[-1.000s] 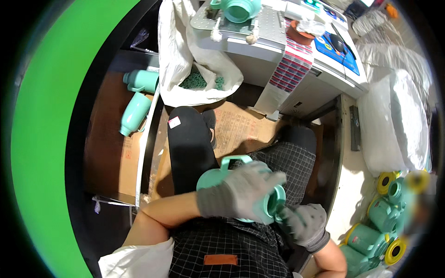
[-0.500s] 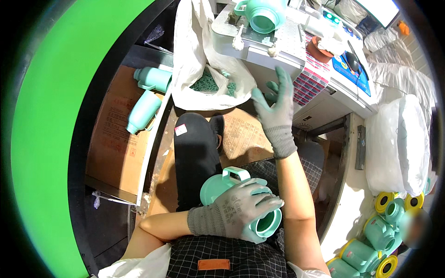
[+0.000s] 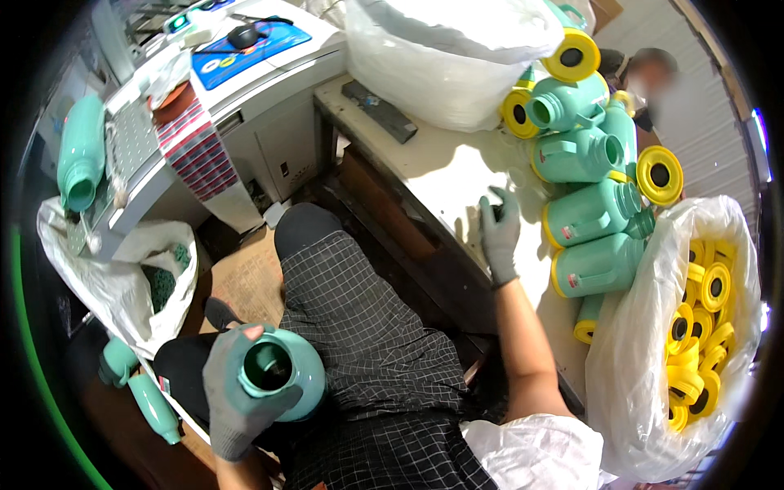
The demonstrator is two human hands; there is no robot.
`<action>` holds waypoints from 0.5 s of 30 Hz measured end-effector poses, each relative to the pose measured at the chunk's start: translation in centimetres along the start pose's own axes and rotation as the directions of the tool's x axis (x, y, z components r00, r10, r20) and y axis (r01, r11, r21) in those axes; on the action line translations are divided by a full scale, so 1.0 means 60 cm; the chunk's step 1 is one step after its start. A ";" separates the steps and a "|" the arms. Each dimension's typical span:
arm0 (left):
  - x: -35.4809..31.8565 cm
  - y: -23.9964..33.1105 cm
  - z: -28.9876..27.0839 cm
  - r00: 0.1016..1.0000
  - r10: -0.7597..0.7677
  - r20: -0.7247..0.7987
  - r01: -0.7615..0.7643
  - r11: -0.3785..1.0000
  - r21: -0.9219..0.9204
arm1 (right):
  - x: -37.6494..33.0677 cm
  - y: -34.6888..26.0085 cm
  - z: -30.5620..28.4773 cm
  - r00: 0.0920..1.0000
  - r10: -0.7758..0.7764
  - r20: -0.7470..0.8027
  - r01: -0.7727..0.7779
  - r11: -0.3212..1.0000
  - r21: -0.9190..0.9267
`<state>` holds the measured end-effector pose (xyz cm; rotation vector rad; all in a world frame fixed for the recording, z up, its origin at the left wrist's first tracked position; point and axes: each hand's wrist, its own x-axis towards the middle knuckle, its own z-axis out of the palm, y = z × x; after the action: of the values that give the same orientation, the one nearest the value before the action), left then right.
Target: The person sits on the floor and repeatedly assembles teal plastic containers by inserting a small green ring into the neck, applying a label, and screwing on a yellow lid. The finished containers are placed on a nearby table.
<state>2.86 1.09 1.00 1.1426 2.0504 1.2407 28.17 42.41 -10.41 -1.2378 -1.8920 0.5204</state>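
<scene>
A mint-green plastic flask body (image 3: 305,369) rests by my lap, its open neck tipped up toward me. My left hand (image 3: 232,394), in a grey glove, is wrapped around its side near the neck. Out over the white side table (image 3: 441,175), my right hand (image 3: 501,241) is stretched forward with thumb and fingers apart; a small dark patch between them is too unclear to name. Just to the right of that hand lie several mint-green flasks (image 3: 600,260) with handles and yellow bases. They are on their sides, necks pointing right.
A clear bag of yellow rings (image 3: 694,408) stands at the right. A white plastic bag (image 3: 441,73) and a dark bar (image 3: 380,110) lie farther along. At left are a machine bench with a flask (image 3: 82,151) and a white sack (image 3: 122,278). Another person (image 3: 645,82) is behind.
The view has swung right. My right hand has gone from raised near the machine bench to over the side table. My left hand still holds the flask, now with its neck turned up.
</scene>
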 end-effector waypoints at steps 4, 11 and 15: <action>0.019 0.008 0.031 1.000 -0.003 -0.011 0.003 1.000 0.005 | 0.133 0.156 -0.042 0.995 0.052 -0.080 -0.081 0.904 -0.420; 0.012 0.003 0.039 0.962 0.018 -0.273 0.001 0.998 0.070 | 0.093 0.054 0.047 0.991 0.091 0.098 -0.099 0.992 0.079; 0.016 0.021 0.041 0.960 0.074 -0.270 0.032 0.929 0.368 | -0.044 -0.268 0.058 0.677 0.006 0.736 -0.595 0.592 0.543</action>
<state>4.66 3.39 0.94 1.2079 2.5747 1.1051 16.81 33.31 -2.31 -0.8255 -1.5989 2.0006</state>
